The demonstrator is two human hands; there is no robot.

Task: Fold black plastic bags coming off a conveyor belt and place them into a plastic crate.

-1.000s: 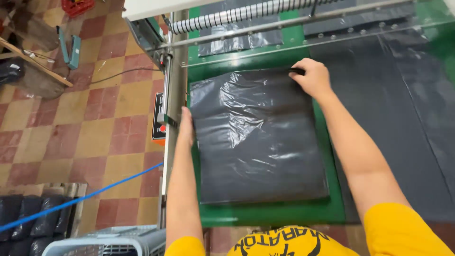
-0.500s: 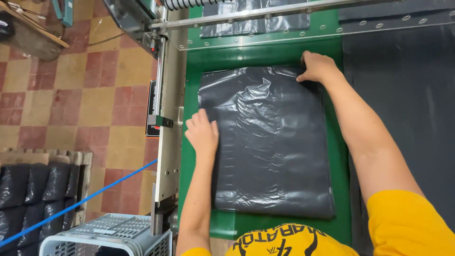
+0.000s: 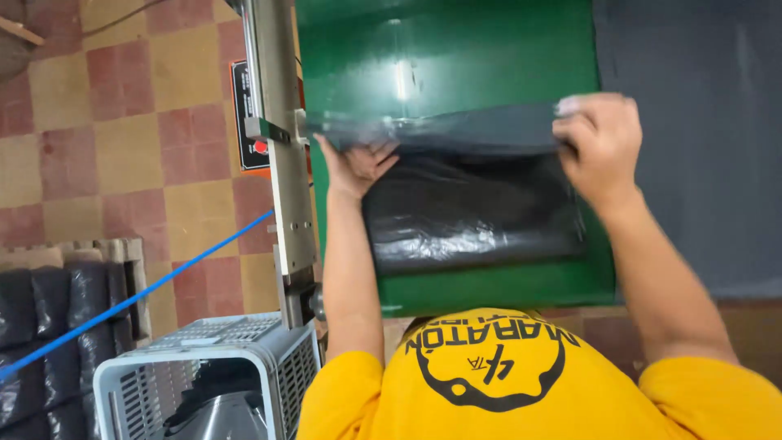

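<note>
Green table (image 3: 456,57), smooth and glossy, steel rail (image 3: 277,122) along its left edge; the stack of black plastic bags (image 3: 472,204) that lay flat and full-length a moment ago is now doubled over, far edge pulled toward the person, so folding is under way. Film is thin, shiny, crinkled. Right hand (image 3: 599,138) pinches the folded top edge; left hand (image 3: 358,163) grips the left corner, fingers curled

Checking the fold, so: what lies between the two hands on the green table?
In the head view, the folded edge of the black plastic bags spans the whole stretch from the left hand to the right hand; both grip it.
</note>
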